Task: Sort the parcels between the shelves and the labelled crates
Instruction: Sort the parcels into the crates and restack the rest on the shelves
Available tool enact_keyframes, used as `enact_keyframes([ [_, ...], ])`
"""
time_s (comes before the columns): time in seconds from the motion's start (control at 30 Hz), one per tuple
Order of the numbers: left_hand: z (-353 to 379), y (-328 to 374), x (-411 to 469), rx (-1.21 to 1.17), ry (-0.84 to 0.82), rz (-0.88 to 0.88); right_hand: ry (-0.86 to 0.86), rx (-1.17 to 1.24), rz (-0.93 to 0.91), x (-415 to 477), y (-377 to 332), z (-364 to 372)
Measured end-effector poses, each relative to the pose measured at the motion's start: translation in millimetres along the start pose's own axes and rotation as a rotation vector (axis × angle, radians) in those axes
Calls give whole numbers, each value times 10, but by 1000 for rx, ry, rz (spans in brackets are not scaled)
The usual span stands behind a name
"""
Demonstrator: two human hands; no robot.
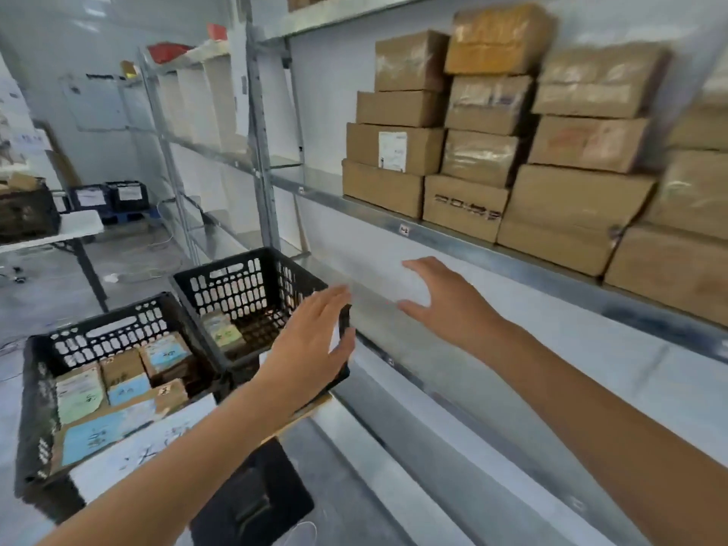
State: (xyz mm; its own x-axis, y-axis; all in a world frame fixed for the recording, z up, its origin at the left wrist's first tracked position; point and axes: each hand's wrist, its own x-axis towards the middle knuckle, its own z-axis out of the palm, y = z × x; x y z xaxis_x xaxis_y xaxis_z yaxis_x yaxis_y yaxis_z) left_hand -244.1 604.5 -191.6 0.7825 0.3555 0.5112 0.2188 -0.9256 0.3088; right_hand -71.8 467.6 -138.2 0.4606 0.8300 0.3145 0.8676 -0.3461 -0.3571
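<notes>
Both of my hands hang in the air in front of the metal shelf (pixel 465 238), palms facing each other, holding nothing. My left hand (pixel 315 340) hovers with straight fingers over the near corner of a black crate (pixel 244 285). My right hand (pixel 445 301) is spread open below the shelf edge. Stacked brown cardboard parcels (pixel 472 159) fill the shelf above my hands. A second black crate (pixel 90 348) at lower left holds several small parcels with blue and green labels. The farther crate holds a few small parcels at its bottom.
More metal shelving runs back along the wall at the left (pixel 189 124). A white folding table (pixel 51 234) carries a dark basket at far left. Two dark labelled crates (pixel 110 197) stand on the floor at the back. A lower shelf (pixel 433 447) lies under my arms.
</notes>
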Motion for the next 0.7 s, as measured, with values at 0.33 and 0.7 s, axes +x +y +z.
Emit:
enact_keyframes([
  [0.33,432,1798,576,-164,22,303,229,-194,233,-1249,841,-1369],
  [0.7,163,2833,1712,-423,102,368,626,-131,291,-1537,1071,-2582],
])
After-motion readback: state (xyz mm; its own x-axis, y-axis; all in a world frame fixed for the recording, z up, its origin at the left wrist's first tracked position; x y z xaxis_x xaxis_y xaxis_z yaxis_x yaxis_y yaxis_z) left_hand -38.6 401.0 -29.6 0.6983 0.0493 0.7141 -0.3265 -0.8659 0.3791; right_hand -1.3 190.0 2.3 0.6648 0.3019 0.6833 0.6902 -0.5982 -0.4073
